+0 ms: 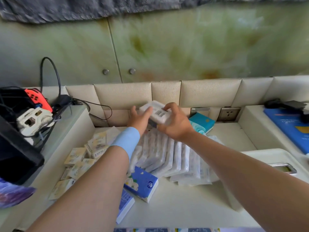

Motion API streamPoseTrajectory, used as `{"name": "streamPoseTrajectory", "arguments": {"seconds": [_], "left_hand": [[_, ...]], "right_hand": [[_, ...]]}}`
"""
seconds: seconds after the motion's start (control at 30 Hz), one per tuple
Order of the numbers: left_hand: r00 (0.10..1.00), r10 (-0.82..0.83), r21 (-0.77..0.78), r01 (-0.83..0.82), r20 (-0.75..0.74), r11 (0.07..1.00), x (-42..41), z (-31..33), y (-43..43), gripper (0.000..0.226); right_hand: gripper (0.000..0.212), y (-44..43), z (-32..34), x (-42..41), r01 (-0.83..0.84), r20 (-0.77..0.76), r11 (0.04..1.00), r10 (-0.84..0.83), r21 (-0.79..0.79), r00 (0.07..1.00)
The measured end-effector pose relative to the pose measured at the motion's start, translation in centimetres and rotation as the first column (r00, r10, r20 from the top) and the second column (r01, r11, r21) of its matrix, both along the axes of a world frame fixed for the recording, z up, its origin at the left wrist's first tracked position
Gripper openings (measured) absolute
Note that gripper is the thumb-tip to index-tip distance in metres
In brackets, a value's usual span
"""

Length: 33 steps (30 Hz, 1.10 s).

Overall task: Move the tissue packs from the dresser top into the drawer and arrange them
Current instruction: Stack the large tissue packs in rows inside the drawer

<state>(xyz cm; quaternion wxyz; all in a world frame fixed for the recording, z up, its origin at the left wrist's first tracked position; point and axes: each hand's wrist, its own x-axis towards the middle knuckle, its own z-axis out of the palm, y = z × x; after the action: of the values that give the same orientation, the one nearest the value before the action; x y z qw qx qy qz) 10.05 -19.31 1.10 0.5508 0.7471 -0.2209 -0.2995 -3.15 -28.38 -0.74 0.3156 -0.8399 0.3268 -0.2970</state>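
Note:
Both my hands hold one white tissue pack with a barcode label, raised above the back of the surface. My left hand grips its left end, fingers curled under it. My right hand grips its right side from above. Below them lies a fanned row of several white tissue packs. A teal pack stands near the back wall. A blue flowered pack lies in front, and another blue pack is partly under my left forearm. Small cream packs are scattered at the left.
A padded cream wall with sockets closes the back. At left, a raised ledge carries game controllers, cables and a black box. At right, a blue book lies on a ledge, near a metal handle.

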Motion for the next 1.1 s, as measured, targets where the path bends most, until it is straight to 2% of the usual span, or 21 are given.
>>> {"name": "streamPoseTrajectory", "arguments": {"seconds": [0.07,0.13,0.2,0.27,0.33,0.43,0.53,0.63,0.77,0.93,1.03,1.1], "left_hand": [[0.979,0.093,-0.093,-0.111,-0.184,0.989,0.7,0.4,0.0,0.092],[0.971,0.158,-0.08,-0.175,-0.179,0.981,1.7,0.2,0.4,0.098],[0.969,0.196,-0.061,-0.207,-0.149,0.977,2.6,-0.3,0.9,0.094],[0.957,0.252,-0.055,-0.262,-0.145,0.964,3.6,-0.8,1.6,0.087],[0.949,0.308,-0.013,-0.31,-0.067,0.951,4.5,-0.6,2.6,0.089],[0.957,0.243,0.116,-0.262,0.156,0.958,4.3,0.6,4.5,0.069],[0.9,0.009,0.39,-0.198,0.436,0.899,4.7,0.6,5.8,0.072],[0.836,-0.119,0.476,-0.183,0.535,0.86,4.8,0.7,6.4,0.074],[0.825,-0.143,0.497,-0.183,0.547,0.848,4.8,1.1,6.5,0.07],[0.805,-0.121,0.467,-0.209,0.582,0.859,3.7,3.1,6.7,0.058],[0.799,-0.088,0.403,-0.201,0.595,0.893,2.5,4.5,7.2,0.063],[0.784,-0.127,0.374,-0.142,0.607,0.916,1.4,5.4,8.0,0.072]], "right_hand": [[0.07,0.2,0.0,-0.1,-0.159,0.018,0.987,0.159,-0.028,0.987],[0.084,0.2,0.0,0.2,-0.22,0.019,0.975,0.219,0.018,0.975],[0.093,-0.2,-0.1,0.9,-0.204,-0.049,0.973,0.21,0.111,0.977],[0.08,-0.9,-0.3,1.5,-0.135,-0.204,0.981,0.163,0.142,0.965],[0.057,-1.6,-0.9,2.2,-0.045,-0.369,0.995,0.074,0.087,0.926],[0.04,-2.4,-1.4,3.0,-0.016,-0.495,1.0,0.003,-0.022,0.869],[0.05,-2.5,-1.2,3.4,-0.038,-0.616,0.999,0.027,-0.006,0.787],[0.065,-2.0,-1.6,3.4,-0.095,-0.704,0.99,-0.005,-0.103,0.71],[0.06,-1.0,-1.9,3.3,-0.057,-0.637,0.968,-0.116,-0.244,0.762],[0.069,-0.5,0.7,1.4,-0.03,-0.446,0.92,-0.16,-0.39,0.881],[0.07,0.3,3.0,-0.7,0.034,-0.401,0.922,-0.201,-0.386,0.894],[0.071,0.7,4.2,-2.4,0.092,-0.437,0.949,-0.222,-0.3,0.872]]}}
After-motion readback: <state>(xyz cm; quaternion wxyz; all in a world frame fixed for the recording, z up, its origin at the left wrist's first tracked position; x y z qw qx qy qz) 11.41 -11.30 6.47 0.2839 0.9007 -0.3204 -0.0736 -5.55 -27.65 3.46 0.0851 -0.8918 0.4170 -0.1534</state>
